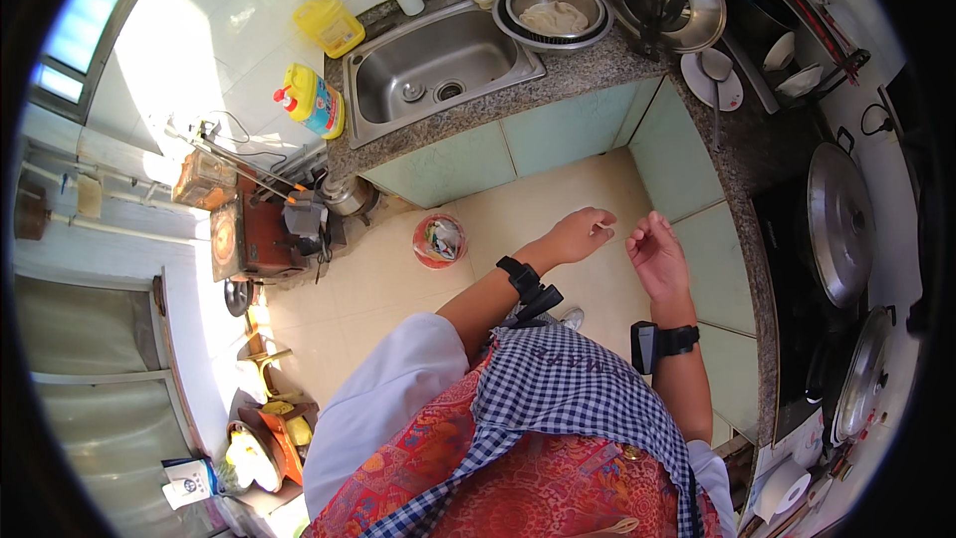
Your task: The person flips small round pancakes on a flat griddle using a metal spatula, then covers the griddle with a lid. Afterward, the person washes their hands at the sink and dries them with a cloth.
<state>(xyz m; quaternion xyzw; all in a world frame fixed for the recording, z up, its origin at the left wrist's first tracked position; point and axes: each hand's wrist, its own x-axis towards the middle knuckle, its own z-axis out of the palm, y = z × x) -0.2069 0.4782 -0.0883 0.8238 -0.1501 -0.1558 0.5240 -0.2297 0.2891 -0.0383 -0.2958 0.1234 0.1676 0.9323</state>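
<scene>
My left hand (pixel 582 234) is held over the floor in front of me, its fingers loosely curled and touching nothing I can make out. Close to its right, my right hand (pixel 659 254) is raised with bent fingers, and no object shows in it. The two hands are apart. Both wrists wear black straps with devices. Beyond them on the granite counter, a metal bowl (pixel 556 6) holding pale dough (pixel 553 18) stands beside the stainless steel sink (pixel 441 67).
A red waste bin (pixel 439 240) stands on the floor at left. Yellow jugs (pixel 328 21) are by the sink. A plate (pixel 711 80) with a ladle (pixel 715 69), a large pan lid (pixel 842 224) and a black cooktop (pixel 784 276) line the counter at right.
</scene>
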